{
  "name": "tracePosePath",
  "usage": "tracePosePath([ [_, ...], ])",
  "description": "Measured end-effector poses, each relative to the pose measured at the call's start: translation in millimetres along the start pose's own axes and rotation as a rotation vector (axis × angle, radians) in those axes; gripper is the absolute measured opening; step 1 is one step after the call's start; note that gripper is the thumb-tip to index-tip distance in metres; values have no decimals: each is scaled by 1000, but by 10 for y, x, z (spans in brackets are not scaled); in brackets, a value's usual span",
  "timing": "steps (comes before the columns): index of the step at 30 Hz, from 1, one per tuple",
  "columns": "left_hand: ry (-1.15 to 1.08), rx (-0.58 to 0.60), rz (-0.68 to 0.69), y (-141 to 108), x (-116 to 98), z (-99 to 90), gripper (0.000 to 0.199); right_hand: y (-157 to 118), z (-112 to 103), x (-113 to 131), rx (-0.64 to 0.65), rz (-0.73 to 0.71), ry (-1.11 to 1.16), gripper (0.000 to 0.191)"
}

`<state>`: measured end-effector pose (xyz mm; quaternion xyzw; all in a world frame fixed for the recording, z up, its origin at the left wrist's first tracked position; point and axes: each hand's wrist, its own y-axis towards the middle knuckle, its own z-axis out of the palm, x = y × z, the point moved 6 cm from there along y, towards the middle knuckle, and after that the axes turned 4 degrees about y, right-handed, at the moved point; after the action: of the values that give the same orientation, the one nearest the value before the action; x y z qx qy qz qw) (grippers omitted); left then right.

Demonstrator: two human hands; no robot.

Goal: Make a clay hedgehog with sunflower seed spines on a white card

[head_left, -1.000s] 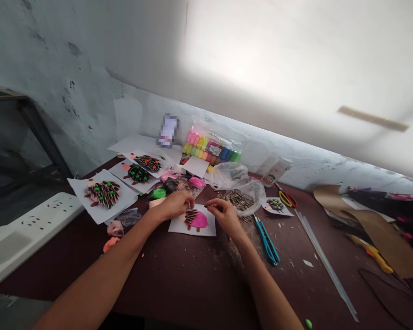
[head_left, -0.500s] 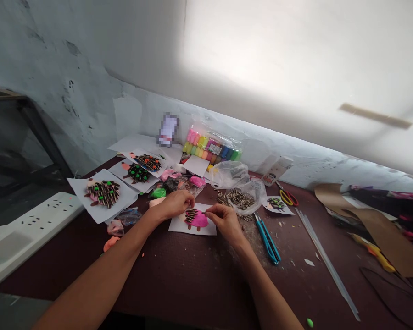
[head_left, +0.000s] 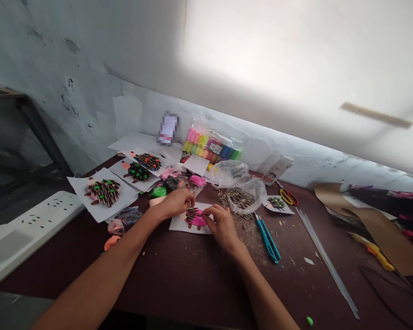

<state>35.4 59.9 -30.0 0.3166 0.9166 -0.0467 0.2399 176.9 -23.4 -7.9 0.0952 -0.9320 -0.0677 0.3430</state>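
Well, white power strip [head_left: 30,229] along left table edge; dark maroon table [head_left: 179,288] gives open room on near side. Then left hand [head_left: 175,204] half curled at far edge of paper sheet [head_left: 189,225], grip unclear; pink clay hedgehog [head_left: 194,218] on sheet between hands; right hand [head_left: 222,227] pinched closed on hedgehog's right side; just beyond, bag of sunflower seeds [head_left: 242,197]; nearer right, blue-handled cutter [head_left: 267,244].

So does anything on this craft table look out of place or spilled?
Yes: a small green clay ball sits alone near the table's front edge, away from the other clay. Pale crumbs are also strewn over the dark tabletop beside the sunflower seeds, looking spilled.
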Motion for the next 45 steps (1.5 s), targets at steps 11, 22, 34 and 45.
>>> tracePosePath([
  [11, -8, -5, -14, -1, -6, 8, 28, 12, 55, 8, -16, -52, -74, 19],
  [22, -4, -11, -17, -7, -15, -6, 28, 21, 76, 29, -34, -144, -23, 20],
  [34, -3, -8, -13, -11, -23, -14, 28, 38, 90, 49, -20, -145, -75, 17],
  [45, 0, -15, -22, -12, -19, -14, 28, 38, 126, 86, 10, -166, -164, 16],
])
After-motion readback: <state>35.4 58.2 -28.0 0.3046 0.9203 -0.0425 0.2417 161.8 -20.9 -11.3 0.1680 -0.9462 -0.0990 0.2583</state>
